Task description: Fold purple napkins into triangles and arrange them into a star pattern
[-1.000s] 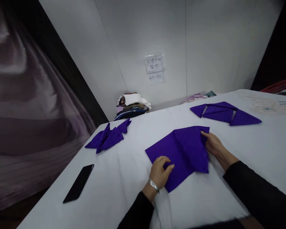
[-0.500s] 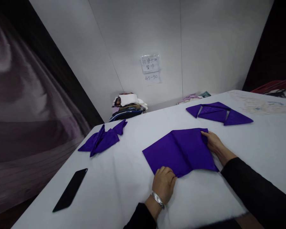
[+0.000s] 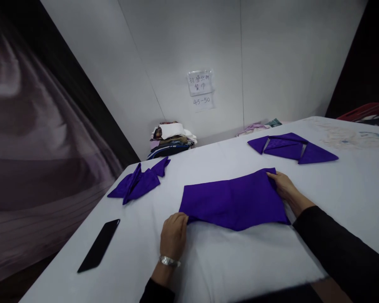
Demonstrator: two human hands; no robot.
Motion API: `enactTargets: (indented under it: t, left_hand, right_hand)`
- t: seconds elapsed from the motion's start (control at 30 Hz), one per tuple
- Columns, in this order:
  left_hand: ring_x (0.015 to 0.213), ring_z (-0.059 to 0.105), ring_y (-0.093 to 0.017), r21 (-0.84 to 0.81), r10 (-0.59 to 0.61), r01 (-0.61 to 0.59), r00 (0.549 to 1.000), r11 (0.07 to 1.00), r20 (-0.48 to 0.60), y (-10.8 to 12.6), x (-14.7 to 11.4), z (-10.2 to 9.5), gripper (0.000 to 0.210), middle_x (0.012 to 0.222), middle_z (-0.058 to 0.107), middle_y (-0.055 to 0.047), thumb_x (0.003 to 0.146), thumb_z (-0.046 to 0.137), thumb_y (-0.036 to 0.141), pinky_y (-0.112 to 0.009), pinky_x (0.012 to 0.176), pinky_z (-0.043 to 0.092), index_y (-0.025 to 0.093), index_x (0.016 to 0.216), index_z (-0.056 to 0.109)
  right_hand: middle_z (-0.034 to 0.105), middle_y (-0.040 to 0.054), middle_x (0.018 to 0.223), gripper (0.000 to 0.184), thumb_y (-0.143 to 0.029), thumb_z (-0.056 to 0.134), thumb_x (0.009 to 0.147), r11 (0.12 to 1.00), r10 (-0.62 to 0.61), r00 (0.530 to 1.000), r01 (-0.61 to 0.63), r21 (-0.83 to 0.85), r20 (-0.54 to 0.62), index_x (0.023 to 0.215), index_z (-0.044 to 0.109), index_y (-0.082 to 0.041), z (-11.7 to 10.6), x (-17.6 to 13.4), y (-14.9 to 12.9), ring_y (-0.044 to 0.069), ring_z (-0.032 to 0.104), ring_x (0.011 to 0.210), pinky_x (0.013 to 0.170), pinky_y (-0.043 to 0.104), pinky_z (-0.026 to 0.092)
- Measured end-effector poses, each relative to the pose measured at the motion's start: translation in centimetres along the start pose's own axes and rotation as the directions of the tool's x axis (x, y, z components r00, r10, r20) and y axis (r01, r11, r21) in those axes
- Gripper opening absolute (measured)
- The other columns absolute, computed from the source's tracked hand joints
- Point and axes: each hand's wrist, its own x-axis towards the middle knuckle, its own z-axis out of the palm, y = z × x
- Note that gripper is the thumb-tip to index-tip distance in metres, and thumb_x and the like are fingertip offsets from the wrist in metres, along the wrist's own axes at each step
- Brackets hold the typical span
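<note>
Purple cloth (image 3: 233, 202) found at the near middle of the white table (image 3: 139, 252), spread between both hands. Left hand (image 3: 173, 235): fingers pinched together on the near left corner; silver bracelet (image 3: 169, 261) at the wrist. Right hand (image 3: 286, 189): clamped on the far right corner, thumb on top, most fingers hidden. One folded piece (image 3: 142, 184) noted at far left, a second piece (image 3: 284, 148) at far right, both clear of the hands. Phone (image 3: 99, 246) flat, left of the left hand. Clothes (image 3: 172, 142) piled by the wall (image 3: 271, 63), beneath two written sheets (image 3: 201, 84).
</note>
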Motion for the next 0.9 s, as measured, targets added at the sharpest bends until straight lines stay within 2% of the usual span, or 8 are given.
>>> enactTargets:
  t: [0.2, 0.3, 0.43, 0.47, 0.53, 0.63, 0.7, 0.9]
  left_hand:
    - [0.083, 0.059, -0.019, -0.137, -0.104, 0.104, 0.995, 0.985, 0.006, -1.3, -0.8, -0.1, 0.024, 0.084, 0.064, -0.003, 0.088, 0.036, 0.032, -0.035, 0.077, 0.047, 0.023, 0.080, 0.057]
    - [0.085, 0.059, -0.019, -0.257, -0.164, 0.159, 0.986, 0.953, 0.001, -0.4, -0.5, -0.4, 0.025, 0.087, 0.064, -0.004, 0.089, 0.035, 0.034, -0.033, 0.077, 0.048, 0.024, 0.085, 0.057]
    - [0.077, 0.059, -0.017, -0.299, -0.188, 0.176, 0.982, 0.938, -0.012, 1.0, 0.9, -0.9, 0.027, 0.081, 0.063, -0.002, 0.089, 0.034, 0.036, -0.029, 0.071, 0.047, 0.023, 0.084, 0.057]
    - [0.069, 0.057, -0.016, -0.288, -0.190, 0.177, 0.982, 0.941, -0.019, 1.3, 1.4, -1.0, 0.027, 0.073, 0.061, 0.000, 0.088, 0.034, 0.037, -0.027, 0.065, 0.046, 0.023, 0.080, 0.055]
    - [0.054, 0.050, -0.013, -0.257, -0.189, 0.171, 0.981, 0.951, -0.048, 1.9, 2.5, -1.2, 0.028, 0.058, 0.052, 0.004, 0.088, 0.034, 0.038, -0.024, 0.055, 0.041, 0.023, 0.072, 0.052]
    - [0.045, 0.045, -0.011, -0.226, -0.167, 0.134, 0.977, 0.965, -0.131, 2.7, 4.0, -1.6, 0.026, 0.051, 0.045, 0.007, 0.088, 0.035, 0.036, -0.022, 0.049, 0.036, 0.023, 0.072, 0.050]
    - [0.043, 0.045, -0.010, -0.207, -0.146, 0.110, 0.975, 0.972, -0.168, 3.1, 4.7, -2.2, 0.024, 0.050, 0.046, 0.007, 0.088, 0.036, 0.035, -0.021, 0.048, 0.035, 0.022, 0.076, 0.052]
    - [0.046, 0.051, -0.010, -0.150, -0.035, 0.017, 0.992, 0.989, -0.119, 2.3, 4.5, -5.7, 0.025, 0.055, 0.056, 0.005, 0.087, 0.039, 0.038, -0.021, 0.049, 0.038, 0.023, 0.075, 0.056]
  right_hand:
    - [0.067, 0.0045, 0.069, 0.021, -0.027, 0.062, 0.063, 0.982, -0.037, 0.998, 0.025, -0.187, -0.058, 0.081, 0.063, -0.017, -0.5, 0.1, -0.1, 0.022, 0.063, 0.062, 0.061, 0.036, 0.052]
    - [0.067, 0.0091, 0.096, 0.039, -0.028, 0.063, 0.064, 0.891, -0.237, 0.966, 0.176, -0.418, -0.099, 0.101, 0.062, -0.017, -0.2, -0.5, -1.1, 0.027, 0.062, 0.087, 0.081, 0.043, 0.047]
    - [0.049, 0.0093, 0.131, 0.055, -0.037, 0.058, 0.075, 0.551, -0.542, 0.812, 0.539, -0.637, 0.218, 0.127, 0.047, -0.021, 2.5, -5.7, -2.5, 0.028, 0.044, 0.120, 0.100, 0.045, 0.034]
    - [0.049, 0.0077, 0.132, 0.055, -0.038, 0.055, 0.079, 0.526, -0.488, 0.783, 0.617, -0.585, 0.386, 0.131, 0.043, -0.024, 3.6, -7.6, -2.5, 0.026, 0.044, 0.120, 0.100, 0.043, 0.036]
    - [0.044, 0.0069, 0.137, 0.064, -0.037, 0.056, 0.080, 0.487, -0.311, 0.636, 0.745, -0.456, 0.706, 0.138, 0.031, -0.026, 5.5, -11.4, -2.2, 0.025, 0.041, 0.123, 0.100, 0.042, 0.036]
    - [0.039, 0.0056, 0.140, 0.073, -0.027, 0.059, 0.076, 0.366, -0.210, 0.468, 0.852, -0.375, 0.858, 0.140, 0.025, -0.029, 7.0, -14.6, -1.1, 0.026, 0.038, 0.125, 0.104, 0.049, 0.028]
    - [0.046, 0.0033, 0.135, 0.070, -0.015, 0.053, 0.075, 0.295, -0.234, 0.480, 0.863, -0.409, 0.845, 0.138, 0.029, -0.031, 6.5, -14.5, -0.6, 0.025, 0.044, 0.120, 0.104, 0.052, 0.025]
    - [0.066, 0.0026, 0.107, 0.050, -0.014, 0.047, 0.067, 0.300, -0.265, 0.699, 0.714, -0.632, 0.664, 0.112, 0.061, -0.030, 0.2, -10.6, -2.3, 0.027, 0.060, 0.098, 0.089, 0.047, 0.045]
